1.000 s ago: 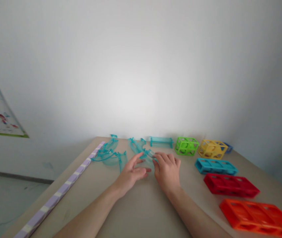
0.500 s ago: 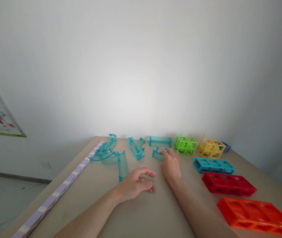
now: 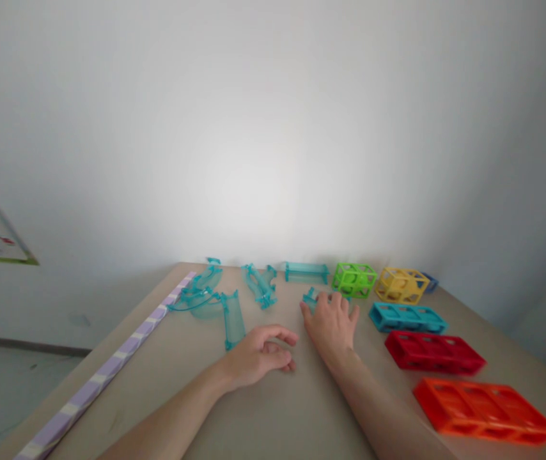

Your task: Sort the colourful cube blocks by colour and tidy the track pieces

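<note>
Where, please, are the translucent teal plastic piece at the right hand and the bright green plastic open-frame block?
Translucent teal plastic piece (image 3: 310, 298): head view, its exposed left end.
Bright green plastic open-frame block (image 3: 353, 282): head view, middle of its frame.

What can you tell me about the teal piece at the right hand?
The teal piece looks like translucent plastic, with a small raised prong at its left end. It lies on the beige table, in front of a long straight teal part. The right hand covers most of it, seemingly touching it; its full shape and any grip are hidden.
</note>
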A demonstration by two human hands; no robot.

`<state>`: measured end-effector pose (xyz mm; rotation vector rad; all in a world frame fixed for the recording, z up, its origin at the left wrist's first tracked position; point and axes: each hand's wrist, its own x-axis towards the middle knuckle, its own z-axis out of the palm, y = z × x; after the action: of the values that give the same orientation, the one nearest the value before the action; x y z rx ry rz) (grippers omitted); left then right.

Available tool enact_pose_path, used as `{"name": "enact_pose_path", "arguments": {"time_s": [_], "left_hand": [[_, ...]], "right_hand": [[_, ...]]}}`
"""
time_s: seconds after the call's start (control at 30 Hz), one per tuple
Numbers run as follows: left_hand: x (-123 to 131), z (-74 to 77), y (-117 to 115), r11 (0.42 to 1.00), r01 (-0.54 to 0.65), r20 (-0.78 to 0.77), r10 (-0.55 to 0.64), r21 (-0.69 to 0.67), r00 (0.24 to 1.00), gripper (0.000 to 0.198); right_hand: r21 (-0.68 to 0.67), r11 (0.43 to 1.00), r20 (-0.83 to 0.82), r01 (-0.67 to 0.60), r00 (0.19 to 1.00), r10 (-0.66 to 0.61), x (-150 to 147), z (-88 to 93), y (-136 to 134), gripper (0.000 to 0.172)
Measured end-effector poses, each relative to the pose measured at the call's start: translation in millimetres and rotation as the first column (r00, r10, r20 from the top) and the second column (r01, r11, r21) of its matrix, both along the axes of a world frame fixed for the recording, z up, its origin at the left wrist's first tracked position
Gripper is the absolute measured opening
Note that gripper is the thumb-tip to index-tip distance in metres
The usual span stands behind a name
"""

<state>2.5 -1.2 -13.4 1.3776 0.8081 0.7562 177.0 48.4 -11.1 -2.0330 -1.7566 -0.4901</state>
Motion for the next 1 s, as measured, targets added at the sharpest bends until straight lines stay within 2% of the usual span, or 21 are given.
{"name": "enact_pose_path", "arguments": {"time_s": [0.2,0.33,0.4,0.47,0.5,0.53,0.57,0.63,0.67,0.7,0.73,0.77,0.83,0.9,1.0], "left_hand": [[-2,1.4,0,1.000,0.010,0.001,-0.010,0.011,1.000,0.040],[0,1.6,1,0.999,0.007,-0.010,-0.006,0.032,1.000,0.038],[1,2.7,1,0.996,-0.036,-0.043,0.039,0.077,0.998,0.032],[0,5.3,2,0.973,-0.152,-0.042,0.161,0.171,0.986,0.022],[-3,7.1,4,0.939,-0.244,-0.020,0.256,0.243,0.966,0.019],[-7,9.0,6,0.877,-0.350,0.010,0.367,0.330,0.930,0.018],[-13,10.9,9,0.782,-0.456,0.038,0.488,0.426,0.872,0.017],[-27,13.7,18,0.514,-0.590,0.049,0.726,0.623,0.686,0.016],[-34,14.3,23,0.383,-0.593,0.027,0.825,0.709,0.564,0.016],[-41,14.1,27,0.287,-0.562,-0.009,0.896,0.775,0.444,0.019],[-46,13.3,31,0.244,-0.515,-0.061,0.936,0.822,0.347,0.025],[-50,11.8,34,0.240,-0.467,-0.120,0.955,0.851,0.272,0.032],[-53,7.9,38,0.297,-0.385,-0.234,0.951,0.874,0.202,0.038],[-51,4.4,38,0.357,-0.326,-0.304,0.931,0.875,0.203,0.036],[-46,2.3,36,0.406,-0.279,-0.343,0.906,0.871,0.246,0.032]], "right_hand": [[-0.020,0.999,-0.036,0.030,0.999,-0.030,6,3.6,-2,0.035],[0.077,0.997,-0.066,-0.017,0.998,0.022,7,4.7,0,0.036],[0.174,0.975,-0.081,-0.135,0.985,0.151,5,4.8,1,0.038],[0.246,0.906,-0.095,-0.345,0.921,0.377,1,3.4,2,0.035],[0.258,0.854,-0.101,-0.451,0.867,0.489,-3,2.0,1,0.033],[0.251,0.801,-0.108,-0.543,0.807,0.581,-7,0.1,1,0.032],[0.231,0.756,-0.117,-0.613,0.753,0.647,-12,-2.1,0,0.032],[0.167,0.696,-0.139,-0.699,0.682,0.718,-20,-6.8,-2,0.035],[0.132,0.678,-0.151,-0.723,0.661,0.735,-23,-9.0,-2,0.037],[0.101,0.666,-0.162,-0.739,0.648,0.744,-26,-10.9,-2,0.038],[0.072,0.656,-0.170,-0.751,0.639,0.750,-27,-12.6,-2,0.040],[0.045,0.647,-0.177,-0.761,0.632,0.755,-28,-14.1,-1,0.042],[-0.012,0.632,-0.184,-0.775,0.623,0.760,-27,-16.6,1,0.046],[-0.061,0.627,-0.186,-0.776,0.626,0.757,-25,-18.9,3,0.047],[-0.087,0.626,-0.178,-0.775,0.631,0.755,-23,-21.6,5,0.042]]}}
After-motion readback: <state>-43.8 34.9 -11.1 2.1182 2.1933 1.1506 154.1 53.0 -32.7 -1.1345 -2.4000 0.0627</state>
